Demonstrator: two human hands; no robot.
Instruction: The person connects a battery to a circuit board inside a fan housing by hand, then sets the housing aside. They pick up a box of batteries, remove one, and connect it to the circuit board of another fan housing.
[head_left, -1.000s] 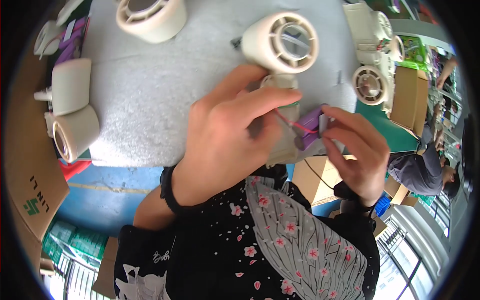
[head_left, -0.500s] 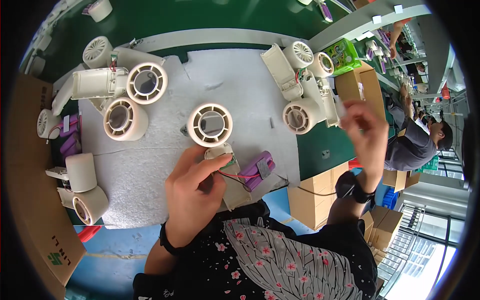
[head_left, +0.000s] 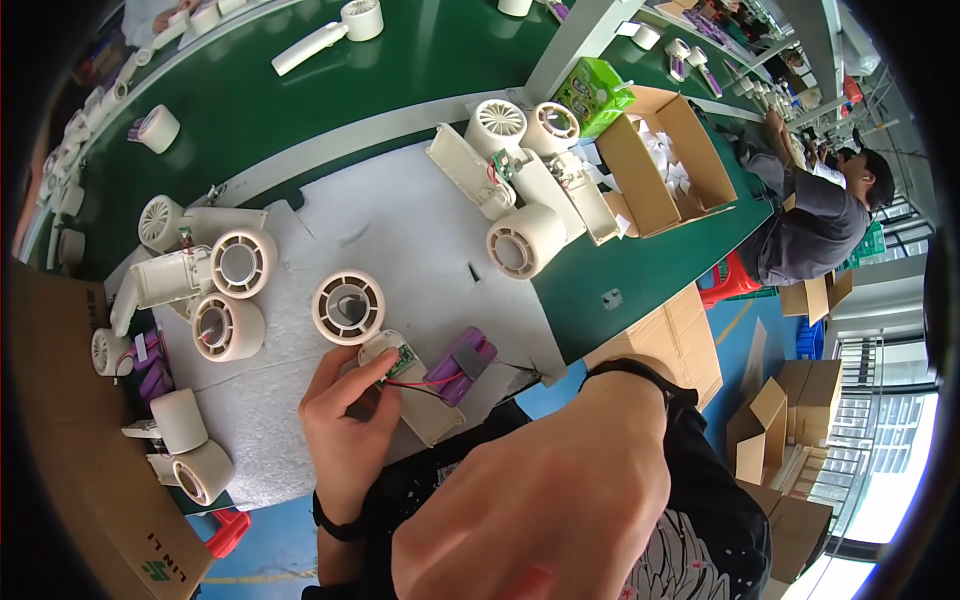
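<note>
My left hand [head_left: 345,425] is closed round the upper end of an open cream handle shell [head_left: 428,412], thumb and forefinger beside the green circuit board [head_left: 403,362] in it. The shell joins a round, ringed fan head [head_left: 348,308], whose opening faces up. Red and black wires run from the board to a purple battery pack [head_left: 462,368] with a grey band, lying beside the shell. Close to the camera, my right hand [head_left: 535,490] shows its back over my lap; its fingers are bent down out of sight, so what they hold, if anything, is hidden.
Similar cream fan units lie left [head_left: 230,328] and at the back right [head_left: 525,240] on a pale foam mat [head_left: 275,400]. Beyond the right group stand a green packet [head_left: 595,95] and an open carton [head_left: 690,205] of white pieces. A seated person [head_left: 815,230] is further right.
My right hand has come from the right side of the table to close before the camera. The view has turned, shifting the table things. My left hand keeps its grip on the handle shell.
</note>
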